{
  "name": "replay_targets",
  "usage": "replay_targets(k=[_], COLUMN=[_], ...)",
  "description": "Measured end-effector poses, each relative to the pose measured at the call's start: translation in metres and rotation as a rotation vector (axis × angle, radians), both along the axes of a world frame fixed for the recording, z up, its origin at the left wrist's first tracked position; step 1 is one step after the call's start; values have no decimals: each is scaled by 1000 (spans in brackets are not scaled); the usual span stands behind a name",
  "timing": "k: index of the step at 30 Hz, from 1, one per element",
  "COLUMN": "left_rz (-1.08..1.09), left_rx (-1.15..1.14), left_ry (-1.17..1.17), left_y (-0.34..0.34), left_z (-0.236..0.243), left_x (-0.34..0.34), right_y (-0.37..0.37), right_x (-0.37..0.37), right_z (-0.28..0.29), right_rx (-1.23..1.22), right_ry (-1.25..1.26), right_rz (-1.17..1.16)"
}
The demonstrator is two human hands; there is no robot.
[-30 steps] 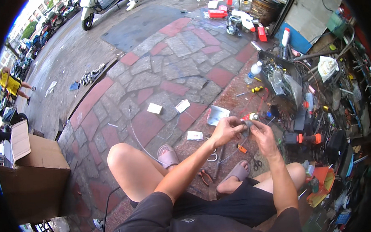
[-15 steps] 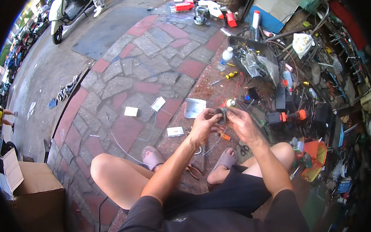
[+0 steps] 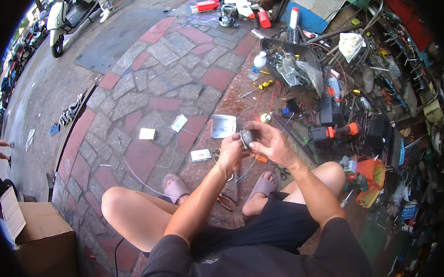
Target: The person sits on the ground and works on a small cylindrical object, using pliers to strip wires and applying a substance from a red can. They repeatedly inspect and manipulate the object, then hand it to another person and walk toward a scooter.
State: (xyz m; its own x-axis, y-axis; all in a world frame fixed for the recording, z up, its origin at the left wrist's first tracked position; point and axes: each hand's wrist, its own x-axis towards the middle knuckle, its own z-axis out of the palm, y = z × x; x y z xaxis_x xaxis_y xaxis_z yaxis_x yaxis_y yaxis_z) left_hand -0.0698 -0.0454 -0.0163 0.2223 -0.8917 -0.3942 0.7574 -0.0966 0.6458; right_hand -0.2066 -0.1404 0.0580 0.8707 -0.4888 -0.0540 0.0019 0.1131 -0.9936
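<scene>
"What's underneath?"
"A reddish slab (image 3: 234, 98), with a black-and-orange drill (image 3: 352, 128) well to the right and a white tray (image 3: 223, 127) by the slab's left edge."
"And the hands?"
"Close together, both gripping. The right hand (image 3: 273, 143) curls round one side of a grey rounded part (image 3: 250, 137); the left hand (image 3: 231, 152) pinches the opposite side."
"Where exactly is the part?"
"In the air over the slab, seen just off the tray's lower right corner."
"How would it handle?"
"It looks like metal: I'd judge it stiff, fairly light, hardly fragile. That smooth curve could slip, more so if greasy, which I can't tell."
"Best hold?"
"Its left rim, I'd say, in the fingertips, with the right palm cupping the dome."
</scene>
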Motion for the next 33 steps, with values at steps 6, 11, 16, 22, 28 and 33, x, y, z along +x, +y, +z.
replay_targets(k=[6, 11, 16, 22, 28, 33], left_rz=[84, 142, 190, 202, 131, 82], left_rx=[22, -151, -160, -107, -111, -71], left_ry=[-770, -1330, -1261, -961, -348, -124], left_y=[1, 5, 3, -2, -4, -2], left_z=[17, 21, 14, 8, 10, 14], left_x=[17, 17, 10, 2, 2, 6], right_y=[-11, -16, -13, -3, 6, 6], right_x=[1, -5, -3, 1, 6, 4], right_z=[-5, -6, -14, -11, -4, -6], right_rx=[-145, 396, 435, 296, 185, 93], right_ry=[308, 391, 326, 205, 79, 49], right_rz=[-190, -35, -99, -180, -179, -141])
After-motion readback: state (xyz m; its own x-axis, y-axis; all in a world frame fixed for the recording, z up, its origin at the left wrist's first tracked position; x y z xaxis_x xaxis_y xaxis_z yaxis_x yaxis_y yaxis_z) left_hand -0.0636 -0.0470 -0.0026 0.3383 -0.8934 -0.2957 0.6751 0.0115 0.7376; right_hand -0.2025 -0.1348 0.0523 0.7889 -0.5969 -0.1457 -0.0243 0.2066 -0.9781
